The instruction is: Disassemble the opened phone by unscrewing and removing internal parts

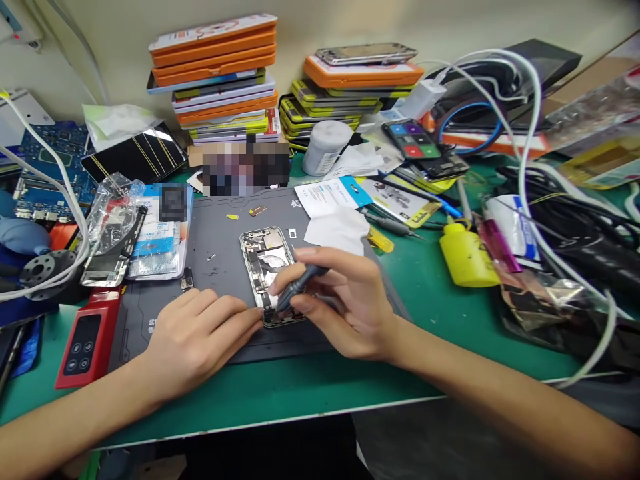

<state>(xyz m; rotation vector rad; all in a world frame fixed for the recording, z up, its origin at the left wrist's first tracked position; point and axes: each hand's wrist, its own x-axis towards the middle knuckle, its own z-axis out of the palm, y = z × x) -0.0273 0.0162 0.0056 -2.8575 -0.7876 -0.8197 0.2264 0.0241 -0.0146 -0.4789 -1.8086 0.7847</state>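
An opened phone (264, 257) lies back-off on a dark grey work mat (220, 233), its inner parts showing. My right hand (345, 300) is closed round a dark screwdriver (300, 285), whose tip points down at the phone's lower end. My left hand (200, 337) rests flat on the mat just left of the phone, fingers together, fingertips touching the phone's lower left edge. Small loose screws and parts lie on the mat above my left hand.
Stacks of orange and yellow boxes (220, 73) stand at the back. A yellow bottle (465, 257), cables (525, 133) and bags crowd the right. A red device (87, 337), a bagged phone part (113, 230) and a circuit board (47, 167) lie left.
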